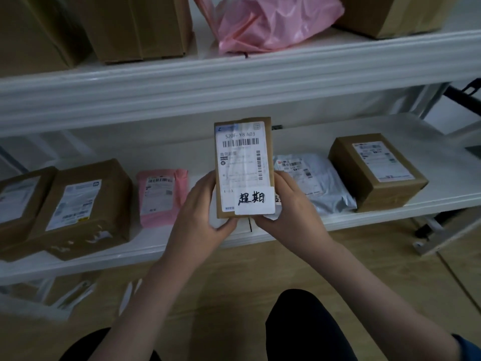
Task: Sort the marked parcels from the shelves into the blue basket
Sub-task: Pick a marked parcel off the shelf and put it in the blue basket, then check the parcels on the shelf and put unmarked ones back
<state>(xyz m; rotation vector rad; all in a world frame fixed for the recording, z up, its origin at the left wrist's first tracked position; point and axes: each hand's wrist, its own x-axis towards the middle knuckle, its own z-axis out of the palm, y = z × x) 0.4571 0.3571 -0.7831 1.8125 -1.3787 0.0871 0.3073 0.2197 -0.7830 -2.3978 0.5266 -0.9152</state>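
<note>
1. The white metal shelving [234,82] is spanning the whole frame, its upper tier carrying big brown cartons and a crumpled pink plastic bag [276,22], all cut off at the top edge.
2. The lower shelf board [442,178] is holding the remaining parcels: two brown cardboard boxes at the left, the nearer one [83,204] bearing a white label, a flat pink mailer bag [161,196], a grey plastic mailer bag [312,181] and a brown cardboard box at the right [374,170].
3. The small upright brown cardboard parcel [243,165] is sitting at frame centre, raised in front of the lower shelf, its printed label facing the camera and a white sticker with handwritten characters [255,200] marking it at the bottom.
4. The left hand [205,212] is gripping the parcel's lower left edge with curled fingers, and the right hand [289,207] is gripping the lower right edge likewise.
5. Judging progress: one marked parcel is being held off the shelf but not yet delivered, and the others still need checking.
6. The blue basket is lying out of view, so nothing is showing how many parcels it holds. The other labels are reading too blurred to tell any markings, and the lowest tier at lower left is showing only indistinct shapes.
</note>
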